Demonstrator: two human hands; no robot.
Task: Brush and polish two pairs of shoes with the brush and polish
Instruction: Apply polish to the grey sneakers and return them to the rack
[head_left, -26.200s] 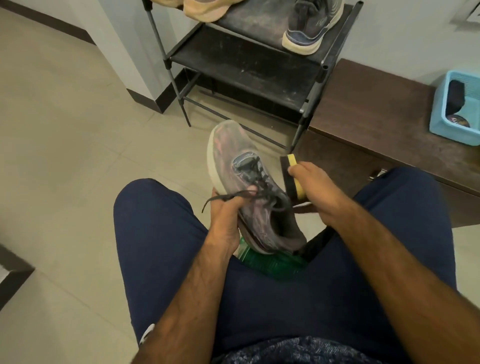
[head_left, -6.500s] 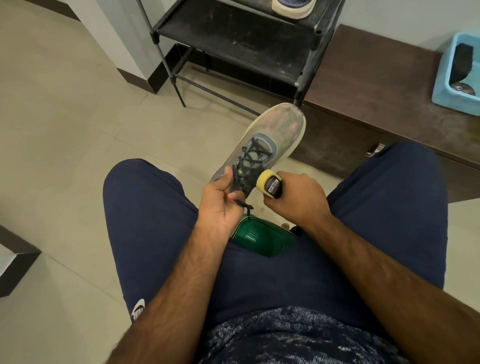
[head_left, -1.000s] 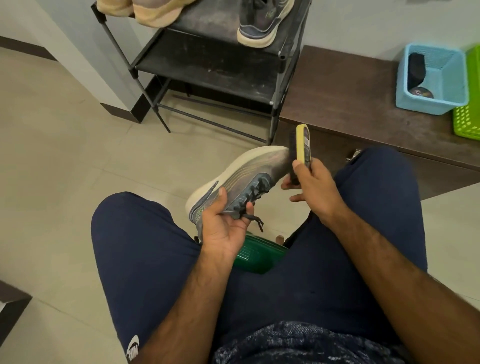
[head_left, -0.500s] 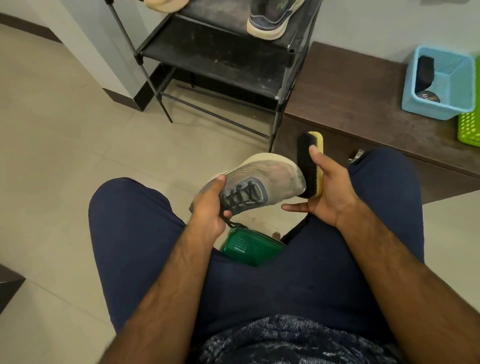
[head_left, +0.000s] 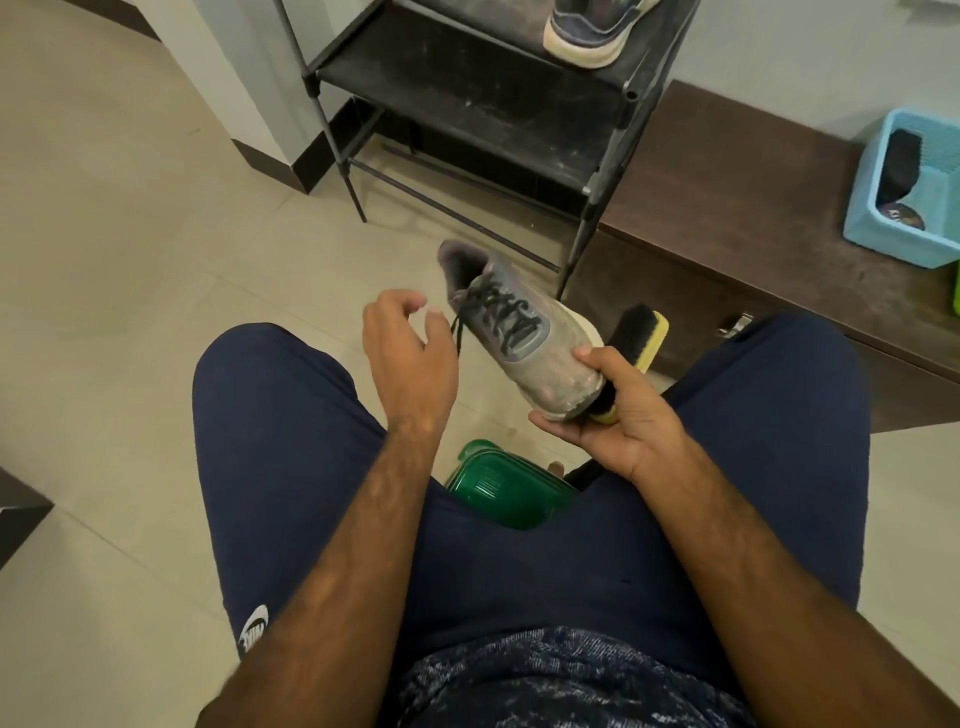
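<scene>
Right hand (head_left: 618, 415): the thumb lies on top of the toe of the grey shoe (head_left: 519, 332) and the fingers curl beneath the sole. The same grip traps the brush (head_left: 636, 335) against the far side of the toe. The shoe is held laces up, heel toward 11 o'clock.

Left hand (head_left: 410, 358): free, fingers loosely curled, holding nothing, just beside the hanging lace at 9 o'clock of the shoe.

A green container (head_left: 498, 491) sits between the thighs at 6 o'clock. The black shoe rack (head_left: 467, 93) stands at 12 o'clock and carries a second shoe (head_left: 592, 31). At 2 o'clock, a wooden bench (head_left: 753, 208) bears a blue basket (head_left: 872, 228) containing a round tin (head_left: 901, 215).
</scene>
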